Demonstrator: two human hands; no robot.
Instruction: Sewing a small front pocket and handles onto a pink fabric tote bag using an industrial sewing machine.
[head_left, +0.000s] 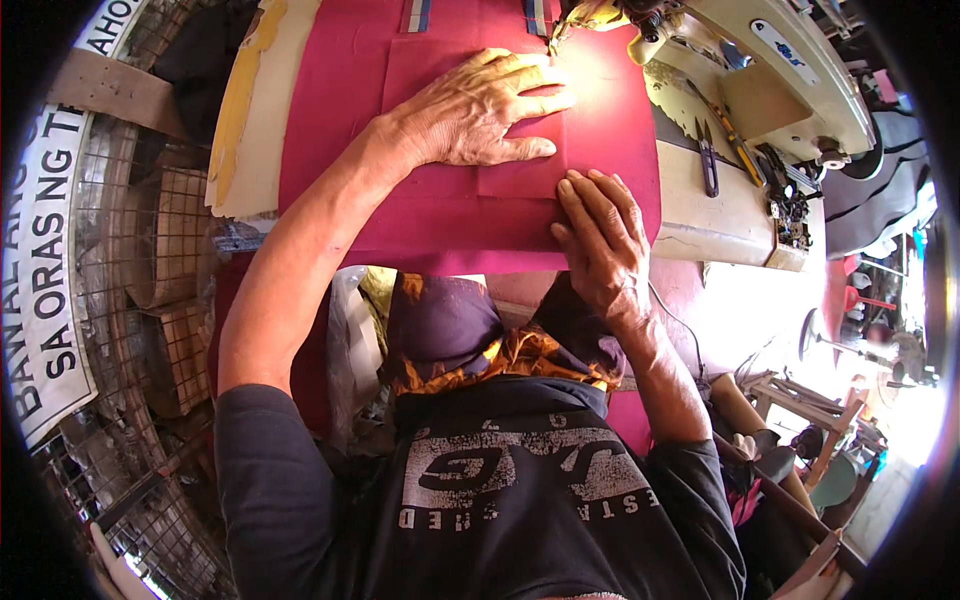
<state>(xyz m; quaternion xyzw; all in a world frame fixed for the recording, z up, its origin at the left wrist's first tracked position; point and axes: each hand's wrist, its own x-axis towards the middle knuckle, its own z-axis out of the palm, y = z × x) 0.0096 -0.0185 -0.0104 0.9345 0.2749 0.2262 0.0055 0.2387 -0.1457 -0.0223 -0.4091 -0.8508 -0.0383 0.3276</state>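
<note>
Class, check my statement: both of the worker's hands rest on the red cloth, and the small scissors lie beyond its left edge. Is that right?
Not quite: the small scissors lie beyond the right edge of the red cloth, as the head view shows. The left hand and right hand do both rest on it.

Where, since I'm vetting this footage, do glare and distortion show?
Head view, top: glare brightens the red cloth just right of the left hand; head view, right: the scene washes out to white in places; head view, left: the white sign bends along the dark rim.
</note>
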